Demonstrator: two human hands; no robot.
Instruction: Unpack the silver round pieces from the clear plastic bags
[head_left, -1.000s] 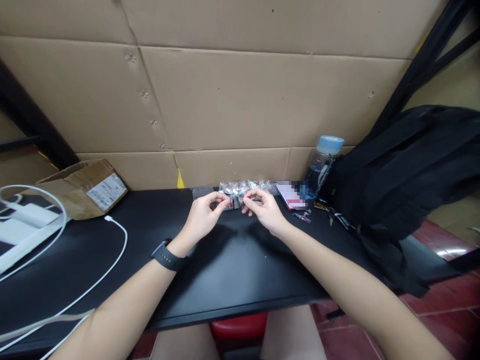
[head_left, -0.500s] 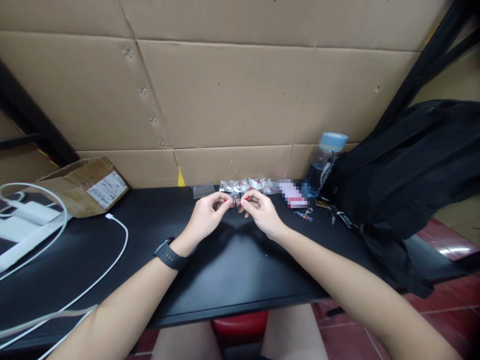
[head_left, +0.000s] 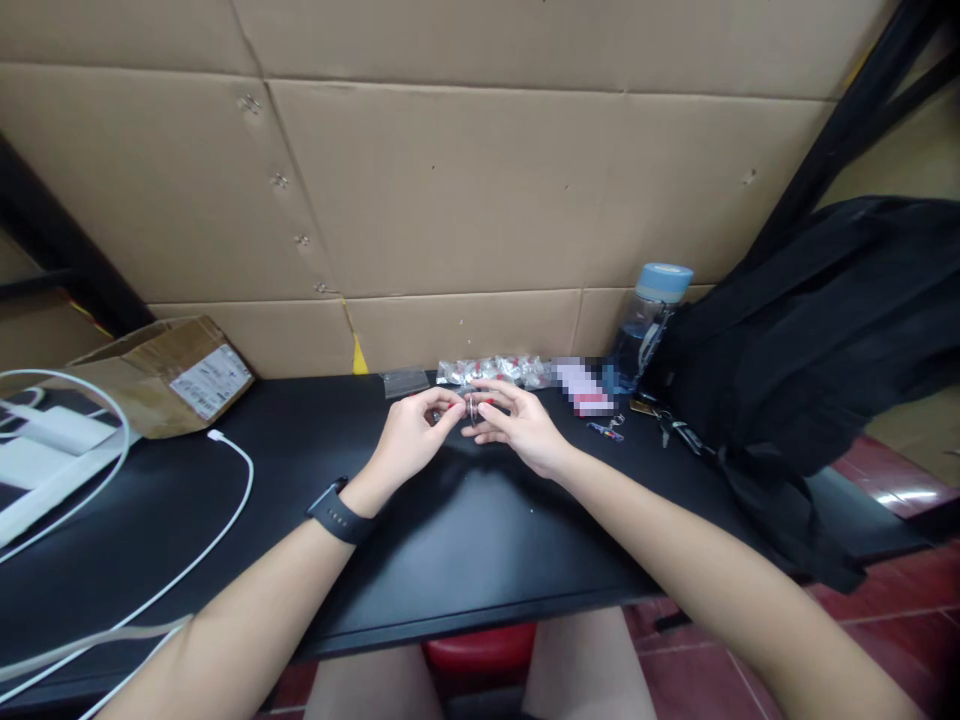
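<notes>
Since half a second ago: small metal ring part [head_left: 472,407] lowered nearer black table [head_left: 450,540], pinched between left hand [head_left: 411,436] and right hand [head_left: 520,428] fingertips, right fingers now more spread; packets [head_left: 495,371] untouched behind

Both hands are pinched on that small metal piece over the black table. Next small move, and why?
Probably keep the left hand steady and let the right hand finish seating the small metal piece. Both hands' fingertips meet on it, just above the black table; its details are too small to tell, so go slowly.
</notes>
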